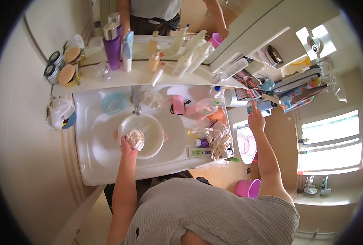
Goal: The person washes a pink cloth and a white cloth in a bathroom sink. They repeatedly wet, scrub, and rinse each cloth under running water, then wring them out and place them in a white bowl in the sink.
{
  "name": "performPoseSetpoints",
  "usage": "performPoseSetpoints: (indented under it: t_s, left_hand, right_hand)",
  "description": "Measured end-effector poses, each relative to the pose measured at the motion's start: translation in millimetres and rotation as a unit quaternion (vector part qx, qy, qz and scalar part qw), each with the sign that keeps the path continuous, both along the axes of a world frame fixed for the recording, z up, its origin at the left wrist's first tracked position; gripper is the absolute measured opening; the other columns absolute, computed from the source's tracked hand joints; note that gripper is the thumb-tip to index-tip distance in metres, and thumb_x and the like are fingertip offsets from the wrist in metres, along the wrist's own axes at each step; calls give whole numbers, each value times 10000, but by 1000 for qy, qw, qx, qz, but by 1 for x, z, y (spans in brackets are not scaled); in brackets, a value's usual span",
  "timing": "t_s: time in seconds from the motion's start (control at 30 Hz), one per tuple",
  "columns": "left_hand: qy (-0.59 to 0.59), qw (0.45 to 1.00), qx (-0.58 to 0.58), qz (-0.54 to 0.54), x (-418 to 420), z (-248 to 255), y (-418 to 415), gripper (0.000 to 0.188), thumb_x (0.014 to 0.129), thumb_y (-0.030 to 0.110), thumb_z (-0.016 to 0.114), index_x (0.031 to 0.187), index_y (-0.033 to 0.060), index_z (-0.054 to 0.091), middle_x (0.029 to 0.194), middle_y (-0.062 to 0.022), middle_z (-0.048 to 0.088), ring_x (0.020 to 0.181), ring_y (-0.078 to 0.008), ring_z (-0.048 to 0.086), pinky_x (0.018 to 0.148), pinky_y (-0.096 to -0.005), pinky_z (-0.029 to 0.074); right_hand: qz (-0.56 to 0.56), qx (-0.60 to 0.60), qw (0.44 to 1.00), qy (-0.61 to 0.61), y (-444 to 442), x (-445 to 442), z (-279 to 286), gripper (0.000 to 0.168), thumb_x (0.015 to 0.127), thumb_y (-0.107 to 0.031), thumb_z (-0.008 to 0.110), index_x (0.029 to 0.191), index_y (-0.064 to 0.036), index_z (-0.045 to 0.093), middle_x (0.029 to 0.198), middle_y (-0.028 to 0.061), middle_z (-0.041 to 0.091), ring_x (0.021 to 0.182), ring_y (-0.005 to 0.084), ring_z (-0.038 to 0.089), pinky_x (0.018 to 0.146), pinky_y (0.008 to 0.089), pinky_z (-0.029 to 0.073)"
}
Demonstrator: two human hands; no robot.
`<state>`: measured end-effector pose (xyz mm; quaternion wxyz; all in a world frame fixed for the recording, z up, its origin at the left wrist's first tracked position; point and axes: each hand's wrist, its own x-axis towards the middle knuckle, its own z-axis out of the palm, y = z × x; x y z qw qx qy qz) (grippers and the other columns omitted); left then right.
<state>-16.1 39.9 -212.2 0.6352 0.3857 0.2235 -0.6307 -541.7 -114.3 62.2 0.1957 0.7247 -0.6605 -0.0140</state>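
Observation:
My left hand (128, 146) grips a bunched, pale cloth (135, 139) over the left part of a white plastic basin (153, 153). The basin stands in a white sink (97, 171), below the chrome faucet (136, 102), and seems to hold some water. My right hand (256, 120) is stretched far to the right, with a finger extended towards a small wire basket (242, 94) of toiletries. Whether its fingertips touch or hold anything there cannot be told. Under that hand is a white washing tub or toilet-like fixture (240, 139) with a pink round basin (249, 145).
A crumpled beige cloth (220, 139), tubes and a pink pump bottle (201, 108) crowd the sink's right side. A teal soap dish (114, 103) lies at the back left. Purple and clear bottles line the ledge (132, 78). A pink bucket (244, 187) stands on the floor.

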Motion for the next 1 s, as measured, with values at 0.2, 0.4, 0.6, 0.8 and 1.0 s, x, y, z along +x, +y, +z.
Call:
performPoseSetpoints:
  t_s: [0.2,0.4,0.6,0.8,1.0]
  left_hand:
    - [-1,1000,-11,-15,-1,12,-1,449,936,339,296,1143,57,577,1139,-92,618,1046,-281,604,881,-473,510]
    - [-7,999,-20,-25,2,11,1,454,946,339,285,1155,52,568,1143,-95,617,1052,-287,601,891,-484,503]
    - [-9,1000,-12,-3,2,11,2,454,941,334,287,1158,53,571,1152,-101,613,1065,-293,594,899,-488,500]
    - [-10,1000,3,6,2,10,3,430,928,318,318,1130,40,577,1111,-103,627,1011,-287,615,853,-465,525]
    - [-2,1000,-25,-5,2,8,3,456,923,331,302,1162,53,574,1136,-102,619,1042,-292,604,869,-480,516]
  right_hand:
    - [91,-28,994,56,-47,35,12,802,780,-72,575,1471,-288,229,880,107,533,664,286,612,552,418,520]
    - [84,2,991,107,-81,52,15,771,810,-114,566,1471,-319,225,912,120,553,626,269,621,497,389,511]
    - [78,-50,982,165,-98,47,31,780,813,-186,597,1471,-338,207,944,130,584,657,279,642,496,367,525]
    - [53,-77,989,116,-91,50,48,836,799,-187,631,1483,-310,166,962,96,576,707,261,639,541,375,527]
    - [77,-39,988,128,-77,47,28,824,787,-145,611,1481,-302,194,870,84,518,660,240,611,499,369,510]
